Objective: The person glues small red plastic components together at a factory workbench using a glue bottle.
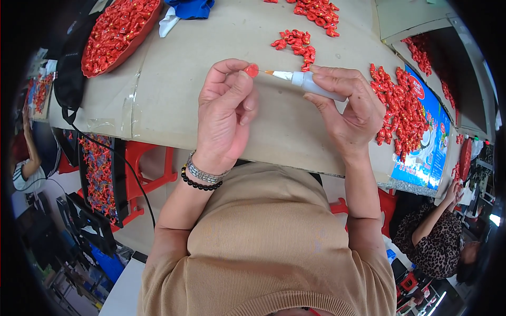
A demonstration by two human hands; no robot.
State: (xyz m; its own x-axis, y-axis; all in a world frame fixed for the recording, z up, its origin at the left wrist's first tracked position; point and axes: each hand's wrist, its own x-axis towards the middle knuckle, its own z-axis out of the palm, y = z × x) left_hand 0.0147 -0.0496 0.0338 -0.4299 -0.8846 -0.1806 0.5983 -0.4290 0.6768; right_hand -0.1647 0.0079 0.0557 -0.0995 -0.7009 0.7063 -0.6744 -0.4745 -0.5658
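Between the thumb and forefinger of my left hand point(224, 108) is a small round red piece point(252, 70). My right hand point(354, 102) grips a small translucent squeeze bottle point(321, 88) on its side, the tapered white nozzle and thin tip pointing left. That tip reaches close to the red piece; whether they touch I cannot tell. Both hands are over the brown-covered table point(284, 126). A large heap of glossy red figurines point(403, 113) lies right of my right hand, partly on a blue printed sheet point(429, 152). A smaller group of red figurines point(300, 45) lies just beyond the bottle.
At the far left stands a red bowl point(138, 50) full of red pieces. Near it lie a blue cloth point(191, 8) and more red figurines point(321, 18) farther right. Below the table's left edge are a black tray point(120, 181) of pieces and a red stool point(158, 163). A co-worker point(429, 231) sits at right.
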